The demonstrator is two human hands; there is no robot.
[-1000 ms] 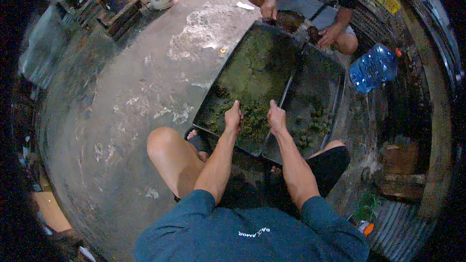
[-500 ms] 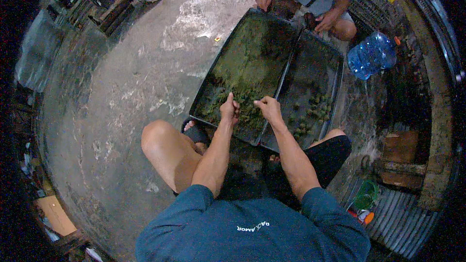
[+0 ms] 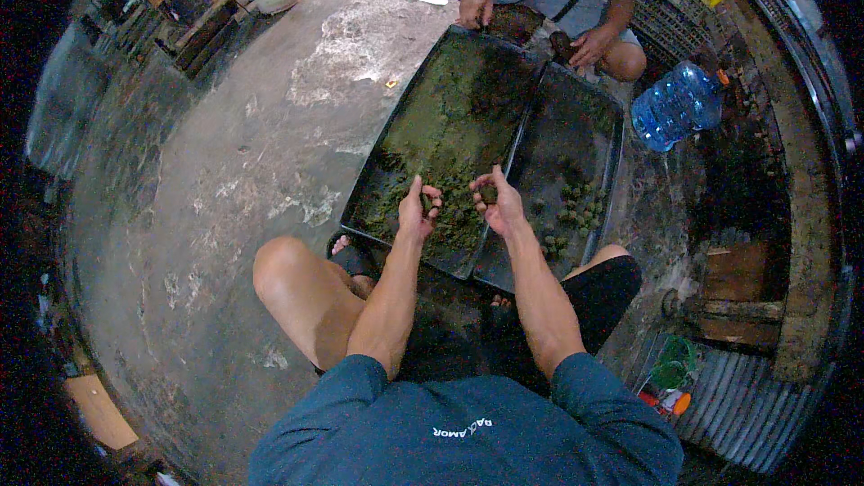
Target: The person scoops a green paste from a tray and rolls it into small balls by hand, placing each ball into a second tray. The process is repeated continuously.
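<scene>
dim light over a grey floor (image 3: 207,216) with pale patches (image 3: 346,49)

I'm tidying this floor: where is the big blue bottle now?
In the head view, the blue bottle is at upper right, just right of the right-hand black tray and near the other person's knee.

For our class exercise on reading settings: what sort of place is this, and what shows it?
Probably an informal workshop or household work area: a worn, patchy floor, two dark trays of greenish material, and a corrugated sheet at the lower right.
</scene>
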